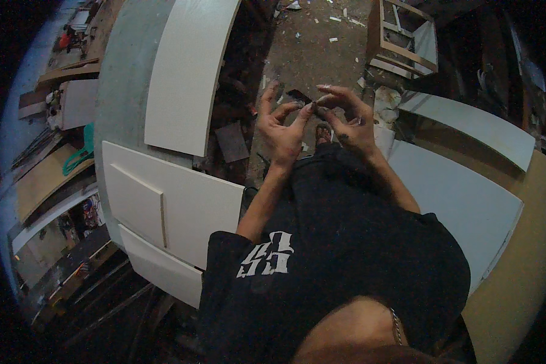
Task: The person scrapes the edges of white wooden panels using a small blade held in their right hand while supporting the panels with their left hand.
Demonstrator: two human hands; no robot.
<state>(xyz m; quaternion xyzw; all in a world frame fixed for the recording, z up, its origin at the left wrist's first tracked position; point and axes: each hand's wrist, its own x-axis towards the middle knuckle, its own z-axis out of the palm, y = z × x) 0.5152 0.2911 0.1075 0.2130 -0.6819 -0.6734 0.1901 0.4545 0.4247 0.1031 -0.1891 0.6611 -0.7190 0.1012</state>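
Observation:
My left hand [280, 132] and my right hand [353, 124] are raised close together in front of my body, above the floor. A small dark flat strip [298, 96] shows at their fingertips, perhaps a scrap of sandpaper; its kind is not clear. Thumb and index finger of the left hand pinch near it, with another finger stretched out. On the right, thumb and forefinger also come together at the strip, the other fingers curved above. Pale dust marks the fingers.
At left, pale panels [191, 73] and a board with a smaller panel [136, 203] lie on a grey-green worktop [122, 79]. White boards [449, 194] rest at right. A wooden frame [404, 36] stands far right. Scraps litter the floor [321, 54]. A green plastic item [84, 148] sits far left.

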